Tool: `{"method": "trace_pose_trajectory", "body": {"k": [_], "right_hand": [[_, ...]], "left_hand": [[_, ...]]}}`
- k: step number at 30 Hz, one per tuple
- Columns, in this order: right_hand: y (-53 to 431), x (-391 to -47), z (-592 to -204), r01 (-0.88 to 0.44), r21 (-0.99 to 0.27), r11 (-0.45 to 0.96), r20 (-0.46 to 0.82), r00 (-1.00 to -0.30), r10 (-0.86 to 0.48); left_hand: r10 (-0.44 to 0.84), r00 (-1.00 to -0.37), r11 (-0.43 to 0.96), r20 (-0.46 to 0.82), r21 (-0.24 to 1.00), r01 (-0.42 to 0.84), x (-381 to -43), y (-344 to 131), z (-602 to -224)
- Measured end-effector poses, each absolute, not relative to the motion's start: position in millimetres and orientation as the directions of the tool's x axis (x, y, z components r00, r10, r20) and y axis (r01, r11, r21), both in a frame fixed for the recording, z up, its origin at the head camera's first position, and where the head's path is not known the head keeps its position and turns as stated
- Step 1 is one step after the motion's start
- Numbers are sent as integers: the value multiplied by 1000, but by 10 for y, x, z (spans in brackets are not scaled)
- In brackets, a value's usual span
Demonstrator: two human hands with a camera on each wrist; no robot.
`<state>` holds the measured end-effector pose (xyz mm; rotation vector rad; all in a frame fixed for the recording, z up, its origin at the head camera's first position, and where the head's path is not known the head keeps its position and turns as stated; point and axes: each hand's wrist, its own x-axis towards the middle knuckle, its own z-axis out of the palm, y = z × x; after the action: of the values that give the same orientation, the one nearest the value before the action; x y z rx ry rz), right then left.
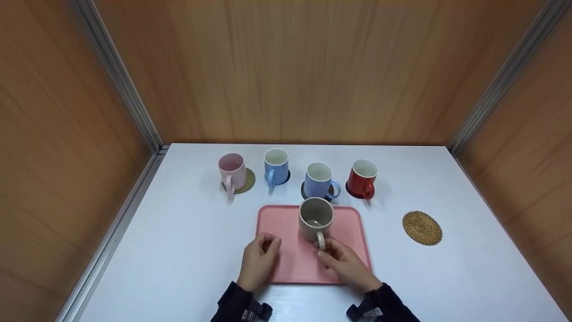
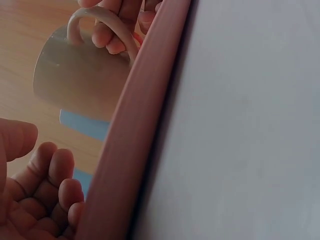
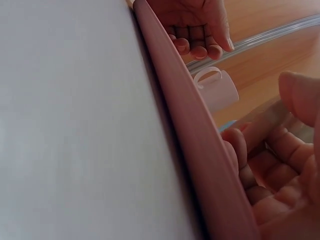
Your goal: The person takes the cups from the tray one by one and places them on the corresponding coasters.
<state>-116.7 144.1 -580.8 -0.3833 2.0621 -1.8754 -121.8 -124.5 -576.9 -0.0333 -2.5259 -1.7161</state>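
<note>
A grey-beige mug (image 1: 308, 231) is upright over the middle of the pink tray (image 1: 290, 266); whether its base touches the tray I cannot tell. Its handle (image 1: 321, 241) faces the person. My right hand (image 1: 351, 266) holds that handle, with fingertips (image 2: 102, 37) seen in its loop in the left wrist view. At the tray's left side is my left hand (image 1: 258, 261), fingers loosely curled and thumb (image 2: 17, 140) apart from them, with nothing in it. Just behind the tray stands a blue mug (image 1: 315, 187) on a dark coaster.
Along the back stand a pink mug (image 1: 237, 175) on a tan coaster (image 1: 250, 181), another blue mug (image 1: 277, 173) and a red mug (image 1: 359, 182), each on a dark coaster. A round woven coaster (image 1: 422, 228) lies right of the tray. Wooden panels (image 1: 286, 71) wall in the white table (image 1: 178, 250).
</note>
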Motion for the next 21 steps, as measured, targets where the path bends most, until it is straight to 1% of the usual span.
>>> {"method": "trace_pose_trajectory", "body": {"k": [6,9,21], "right_hand": [[1406,-1138,-5795,18,-981,193,-76,-952,-298],[1401,-1133,-5790,14,-974,227,-76,-961,-266],[1398,-1132,-5788,-10,-978,207,-39,-972,-230]], "left_hand": [[-34,-995,380,94,922,74,-1220,-1244,-5773],[-36,-995,378,93,923,72,-1218,-1242,-5770],[-33,-994,374,106,923,86,-1218,-1249,-5789]]}}
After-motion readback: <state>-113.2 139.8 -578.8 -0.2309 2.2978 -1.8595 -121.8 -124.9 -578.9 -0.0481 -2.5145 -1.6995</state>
